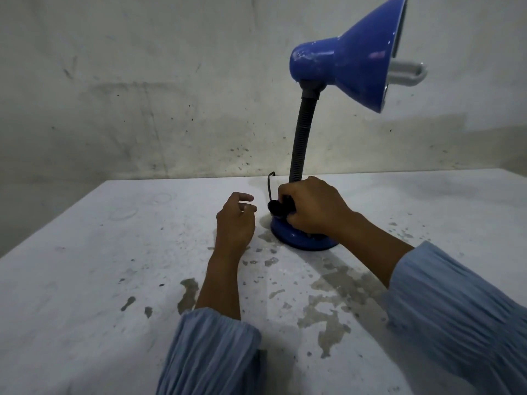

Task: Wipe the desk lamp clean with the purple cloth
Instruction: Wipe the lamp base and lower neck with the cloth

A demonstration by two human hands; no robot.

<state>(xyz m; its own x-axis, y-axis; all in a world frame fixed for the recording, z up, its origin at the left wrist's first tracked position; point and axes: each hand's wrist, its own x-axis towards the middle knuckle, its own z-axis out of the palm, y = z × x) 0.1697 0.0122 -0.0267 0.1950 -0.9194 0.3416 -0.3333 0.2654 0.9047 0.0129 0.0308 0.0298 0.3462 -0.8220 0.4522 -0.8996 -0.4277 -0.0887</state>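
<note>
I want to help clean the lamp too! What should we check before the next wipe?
1. Right hand holds a cloth on the lamp's blue base: ok; a small dark bunch shows, colour cannot tell.
2. Left hand steadying the lamp: not ok, it rests beside it, holding nothing.
3. Lamp standing upright on the table: ok.
4. Shade wiped already: cannot tell.
5. Cord clear of the hands: ok, it runs behind the base.

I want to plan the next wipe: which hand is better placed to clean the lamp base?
Right hand: it already grips a dark cloth on the lamp base. Left hand is beside it, holding nothing.
</note>
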